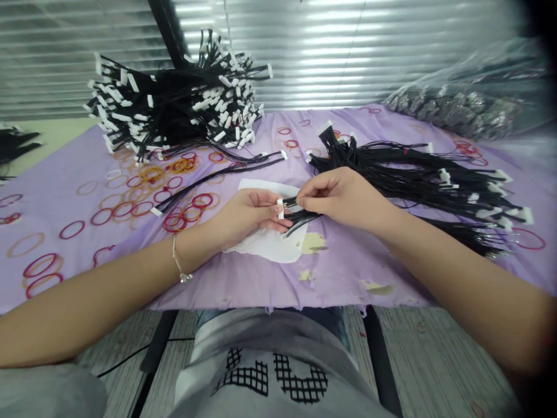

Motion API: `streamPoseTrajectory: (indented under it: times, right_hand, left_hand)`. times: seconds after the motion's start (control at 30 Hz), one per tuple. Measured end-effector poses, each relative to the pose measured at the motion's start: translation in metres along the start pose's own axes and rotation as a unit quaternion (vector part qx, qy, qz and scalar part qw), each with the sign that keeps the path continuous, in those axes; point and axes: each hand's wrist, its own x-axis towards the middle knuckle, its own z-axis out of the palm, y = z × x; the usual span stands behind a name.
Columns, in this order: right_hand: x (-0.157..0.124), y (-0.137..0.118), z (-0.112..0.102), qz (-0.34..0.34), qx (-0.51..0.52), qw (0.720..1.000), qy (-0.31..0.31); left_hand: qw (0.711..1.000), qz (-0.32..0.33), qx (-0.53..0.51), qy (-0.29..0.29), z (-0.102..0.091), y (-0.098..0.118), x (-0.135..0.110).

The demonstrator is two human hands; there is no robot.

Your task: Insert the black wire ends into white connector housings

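Note:
My left hand (247,216) is closed around a small white connector (281,208) at the end of a bunch of thin black wires (300,219). My right hand (337,194) pinches the same black wires just right of the connector. Both hands meet over a white sheet (270,244) that lies on the purple table cover (78,174). A silver bracelet (179,266) hangs on my left wrist.
A big heap of black wire sets with white connectors (183,101) sits at the back left. A looser bundle of wires (426,180) lies at the right. Several red and orange rubber bands (174,203) are scattered left of centre. A clear bag of parts (461,98) rests at the back right.

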Motion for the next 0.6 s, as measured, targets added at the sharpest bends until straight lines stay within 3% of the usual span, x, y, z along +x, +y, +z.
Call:
streamPoseTrajectory:
  times: [0.6]
  right_hand:
    - [-0.0008, -0.0021, -0.0015, 0.026, -0.02, 0.999, -0.034]
  left_hand:
    - [1.0, -0.011, -0.007, 0.002, -0.0007, -0.001, -0.0018]
